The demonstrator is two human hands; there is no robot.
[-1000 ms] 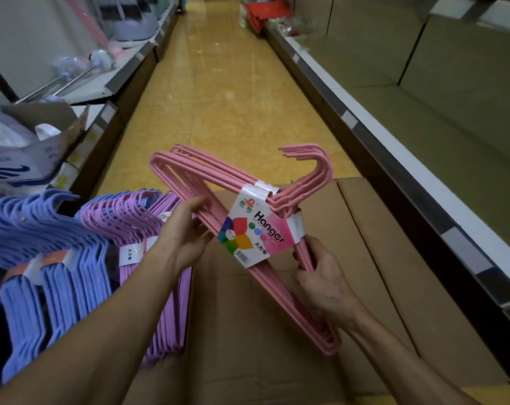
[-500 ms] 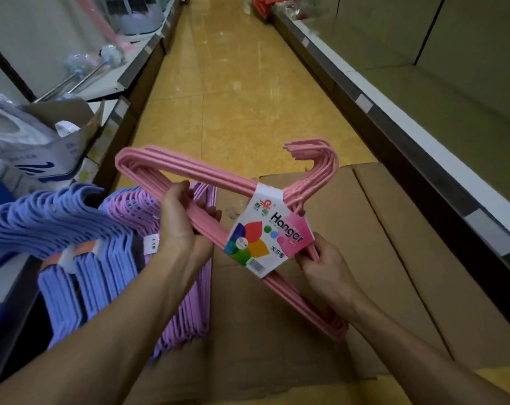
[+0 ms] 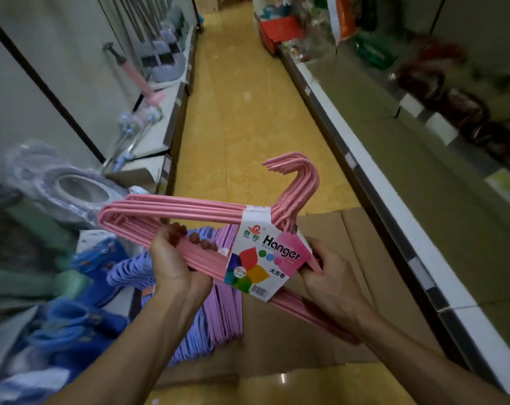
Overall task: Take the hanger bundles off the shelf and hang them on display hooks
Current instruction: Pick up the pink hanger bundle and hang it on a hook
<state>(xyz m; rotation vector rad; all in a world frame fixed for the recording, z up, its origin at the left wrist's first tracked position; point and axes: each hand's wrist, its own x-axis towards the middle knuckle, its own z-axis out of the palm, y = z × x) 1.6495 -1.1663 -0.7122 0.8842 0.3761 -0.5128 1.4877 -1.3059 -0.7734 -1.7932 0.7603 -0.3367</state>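
I hold a bundle of pink hangers (image 3: 172,206) in front of me, tied by a paper "Hanger" label (image 3: 265,258), hooks pointing up and right. My left hand (image 3: 172,258) grips the lower bar left of the label, fingers curled round it. My right hand (image 3: 329,279) grips the bundle just right of the label. Below them lie purple hanger bundles (image 3: 221,311) and blue hanger bundles (image 3: 128,270) at the left.
A flattened cardboard box (image 3: 329,331) lies on the yellow aisle floor (image 3: 248,112) under my hands. The left shelf (image 3: 148,141) carries mops and wrapped goods. The right shelf (image 3: 394,217) runs along the aisle with packets further back.
I have lifted the pink bundle a little and levelled it. My view has risen, so more of the aisle and both shelves show. Both hands keep their grip.
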